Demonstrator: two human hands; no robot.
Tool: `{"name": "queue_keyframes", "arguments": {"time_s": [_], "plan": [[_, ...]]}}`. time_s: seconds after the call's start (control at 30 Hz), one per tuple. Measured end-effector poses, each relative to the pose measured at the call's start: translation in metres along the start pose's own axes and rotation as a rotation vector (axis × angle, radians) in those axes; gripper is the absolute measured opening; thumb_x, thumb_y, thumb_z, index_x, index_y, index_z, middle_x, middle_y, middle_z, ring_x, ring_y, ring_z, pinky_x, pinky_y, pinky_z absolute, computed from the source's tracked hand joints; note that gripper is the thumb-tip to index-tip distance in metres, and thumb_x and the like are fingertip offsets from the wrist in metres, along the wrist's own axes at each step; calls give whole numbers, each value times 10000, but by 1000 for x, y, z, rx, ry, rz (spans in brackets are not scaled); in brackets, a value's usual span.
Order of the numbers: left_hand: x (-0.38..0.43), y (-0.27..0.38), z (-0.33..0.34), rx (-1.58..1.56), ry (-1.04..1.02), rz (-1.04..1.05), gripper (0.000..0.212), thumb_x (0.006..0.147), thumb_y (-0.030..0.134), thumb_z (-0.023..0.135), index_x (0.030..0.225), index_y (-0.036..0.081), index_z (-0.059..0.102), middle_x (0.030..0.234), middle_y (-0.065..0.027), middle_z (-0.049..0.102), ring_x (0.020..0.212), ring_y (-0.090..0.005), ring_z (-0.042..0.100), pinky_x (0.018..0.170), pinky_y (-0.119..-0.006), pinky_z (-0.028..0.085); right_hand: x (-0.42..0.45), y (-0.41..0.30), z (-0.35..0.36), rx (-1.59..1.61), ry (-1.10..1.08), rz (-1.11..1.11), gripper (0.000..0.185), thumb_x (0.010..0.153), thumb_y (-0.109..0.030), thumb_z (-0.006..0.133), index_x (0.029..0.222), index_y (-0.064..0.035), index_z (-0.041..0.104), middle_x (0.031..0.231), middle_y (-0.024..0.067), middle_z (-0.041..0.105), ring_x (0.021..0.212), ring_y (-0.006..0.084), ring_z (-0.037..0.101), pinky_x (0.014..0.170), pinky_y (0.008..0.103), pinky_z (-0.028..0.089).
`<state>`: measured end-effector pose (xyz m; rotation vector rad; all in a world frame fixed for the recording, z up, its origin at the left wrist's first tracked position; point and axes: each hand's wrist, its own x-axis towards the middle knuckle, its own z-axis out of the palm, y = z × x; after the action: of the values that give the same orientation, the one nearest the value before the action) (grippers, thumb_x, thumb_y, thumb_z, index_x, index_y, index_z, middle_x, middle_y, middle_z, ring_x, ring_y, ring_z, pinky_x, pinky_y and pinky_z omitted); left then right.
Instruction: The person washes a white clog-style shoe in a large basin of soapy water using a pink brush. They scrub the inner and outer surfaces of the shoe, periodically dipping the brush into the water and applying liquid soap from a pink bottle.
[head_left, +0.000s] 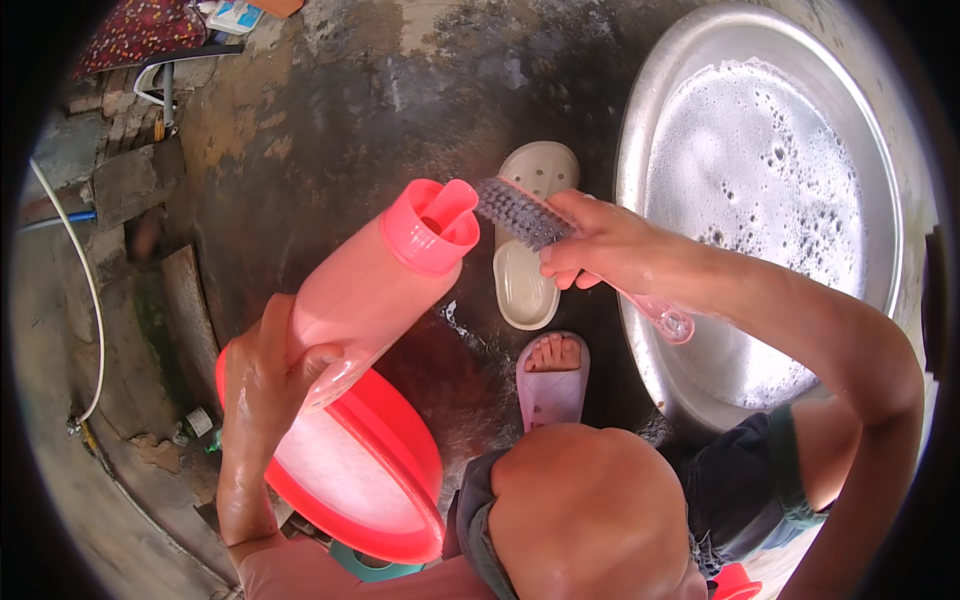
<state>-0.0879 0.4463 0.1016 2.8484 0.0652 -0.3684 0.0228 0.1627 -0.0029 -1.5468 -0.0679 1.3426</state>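
Observation:
My left hand (281, 360) is closed around the lower part of a pink plastic jug (367, 285), which tilts up and to the right. Its collar and spout-like lid piece point toward a scrub brush (529, 214) with grey bristles. My right hand (592, 244) grips that brush near its head, and the pink handle extends down past my fingers. The bristles are close to the jug's top; whether they touch it I cannot tell. Below the jug is a red plastic basin (401, 435) with whitish contents.
A large metal tub (637, 315) of sudsy water stands at the right. A beige clog (527, 289) lies on the wet floor before my slippered foot (553, 375). Broken bricks (139, 180) and a pale hose (94, 300) line the left side.

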Motion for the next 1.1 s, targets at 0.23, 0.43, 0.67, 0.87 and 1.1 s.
{"name": "queue_keyframes", "arguments": {"time_s": [0.23,0.43,0.67,0.87,1.1], "plan": [[-1,3,0,111,-65,24,636,746,618,550,881,2,463,645,-186,518,555,-381,463,503,-334,420,0,16,12,-69,122,-68,431,756,-221,560,1088,37,468,874,157,594,811,232,578,760,340,415],[1,7,6,130,-114,68,624,742,602,567,875,2,463,660,-207,529,645,-440,516,505,-375,419,6,24,21,-156,140,-84,470,729,-229,587,1080,61,472,897,194,616,886,279,603,795,359,431],[-1,1,-5,137,-185,54,632,758,620,534,834,1,433,656,-210,550,651,-436,535,514,-413,414,-1,8,30,-93,79,-3,443,727,-210,565,1075,45,466,879,171,579,852,255,560,768,345,416],[1,17,-13,160,-227,58,508,779,489,612,841,13,446,644,-209,545,652,-435,528,514,-437,398,4,17,32,-135,155,-58,488,709,-201,573,1101,66,457,885,205,616,862,285,611,756,357,446],[6,19,-11,231,-230,99,416,735,347,687,833,23,445,644,-202,547,647,-426,530,522,-442,399,5,20,35,-102,160,-21,477,698,-184,575,1082,72,451,893,210,614,881,296,605,777,358,437]]}}
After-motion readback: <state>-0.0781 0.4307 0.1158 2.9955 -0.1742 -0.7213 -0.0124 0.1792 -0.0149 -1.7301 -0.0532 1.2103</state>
